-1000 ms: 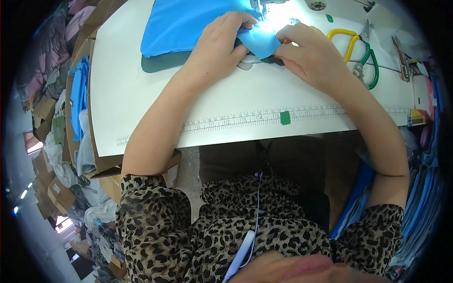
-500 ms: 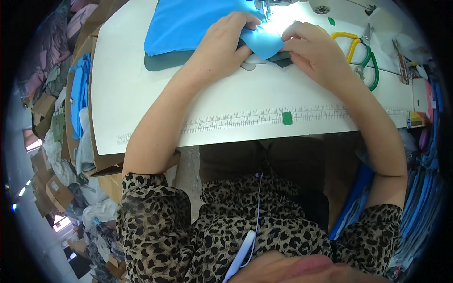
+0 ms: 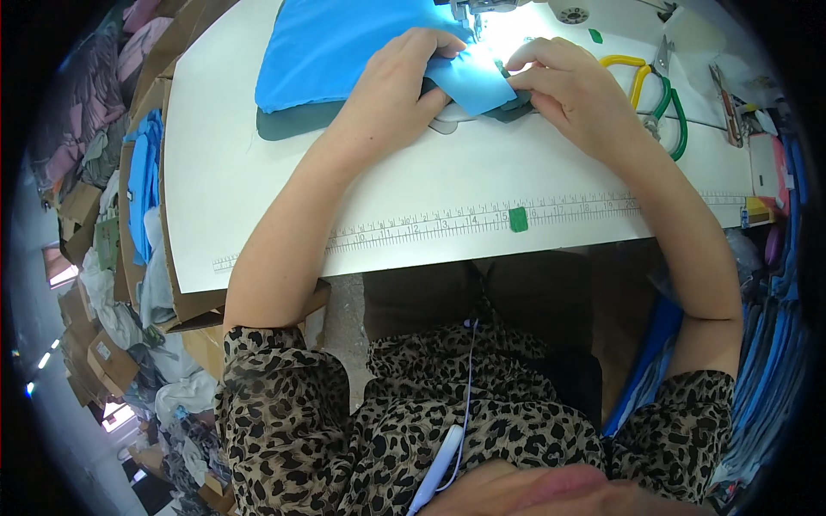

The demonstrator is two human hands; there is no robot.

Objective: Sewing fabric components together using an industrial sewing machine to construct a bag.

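Bright blue fabric (image 3: pixel 335 56) lies over a dark grey-green layer (image 3: pixel 288 126) on the white sewing table, its far part under the lit sewing machine head (image 3: pixel 477 10). My left hand (image 3: pixel 397 90) grips the fabric just left of the needle area, fingers curled over a light blue flap (image 3: pixel 473 82) and thumb on its near side. On the flap's right side, my right hand (image 3: pixel 575 95) pinches the fabric's edge between thumb and fingers. Exactly which layers each hand holds is hidden by the fingers.
Yellow-handled scissors (image 3: pixel 638 77) and a green-handled pair (image 3: pixel 675 125) lie right of my right hand, near a slim metal tool (image 3: pixel 730 107). A printed ruler strip (image 3: pixel 443 225) runs along the near table edge. Cardboard boxes (image 3: pixel 112 357) stand left; folded blue fabrics (image 3: pixel 761 370) are stacked right.
The light blue flap has turned and now spreads flatter between my hands, its near corner shifted left and nearer. Both hands keep hold with small finger shifts. The view has tilted slightly.
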